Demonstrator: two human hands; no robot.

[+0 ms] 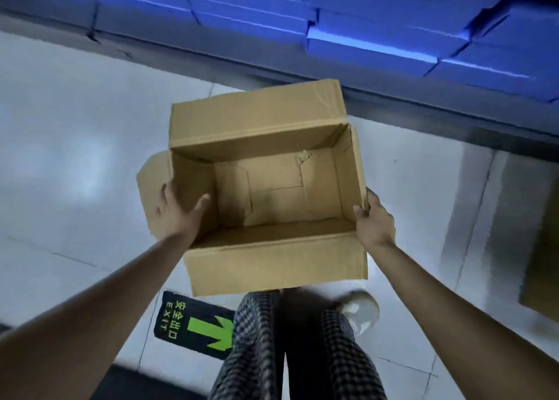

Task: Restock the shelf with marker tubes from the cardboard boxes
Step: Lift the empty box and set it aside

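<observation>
So the cardboard box (266, 187) is up off the floor (60, 145), held between both hands right in front of the person, open top facing the camera and nothing inside it, just the bare bottom flaps with some torn tape. The left hand (178, 215) grips the left wall near its near corner, thumb hooked inside the box and the fingers (165, 195) wrapped outside against the folded-out left flap. The right hand (373, 221) clamps the right wall at the near corner, thumb over the rim, fingers curled round the outside edge. The far flap stands up, the near one hangs down toward the checkered trousers (272, 339). Beyond the box, along the far side, sit rows of stacked blue boxes (378, 45). A green EXIT arrow sign (196, 327) is stuck on the floor near the left leg, and a pale shoe (361, 309) shows on the right.
</observation>
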